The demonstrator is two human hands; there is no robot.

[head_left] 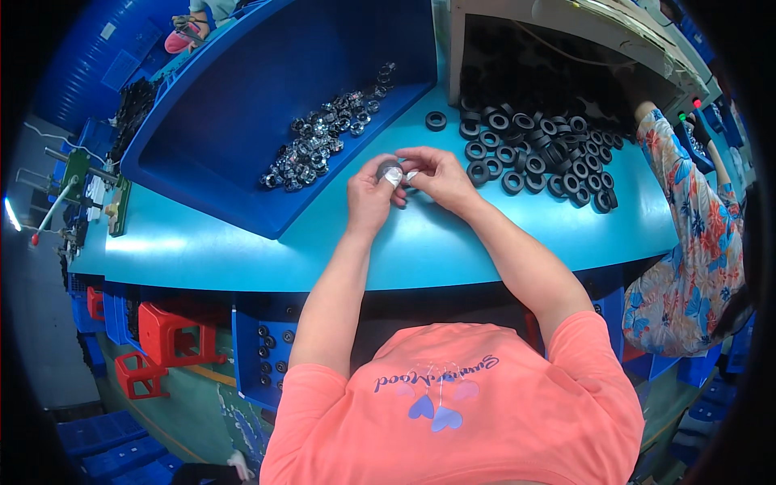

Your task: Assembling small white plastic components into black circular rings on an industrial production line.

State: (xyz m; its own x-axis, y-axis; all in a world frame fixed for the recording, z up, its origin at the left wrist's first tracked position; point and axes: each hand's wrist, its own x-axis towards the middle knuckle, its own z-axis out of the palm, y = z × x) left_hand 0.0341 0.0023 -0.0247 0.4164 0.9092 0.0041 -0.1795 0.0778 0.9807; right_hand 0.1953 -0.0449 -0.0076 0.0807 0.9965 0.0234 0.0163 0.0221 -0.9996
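Observation:
My left hand [371, 194] is closed around a small dark round part [388, 168], with the thumb laid across its front. From the other side my right hand [443, 179] bends its index finger and thumb in against the same part. Something white or silvery, perhaps tape, covers both thumb tips. The fingers hide most of the part. To the right of my hands lies a loose pile of black rings [534, 162], one single ring [436, 121] apart from it. Shiny clear and dark round pieces [309, 149] lie heaped in the blue tray [218, 105] at the left.
Both forearms cross the front edge of the turquoise table [453, 259]. Behind the rings stands a pale-framed box [457, 48] with a dark inside. A person in a floral top [687, 267] sits at the right. Red stools [166, 331] and a metal hand fixture [77, 178] are at the left.

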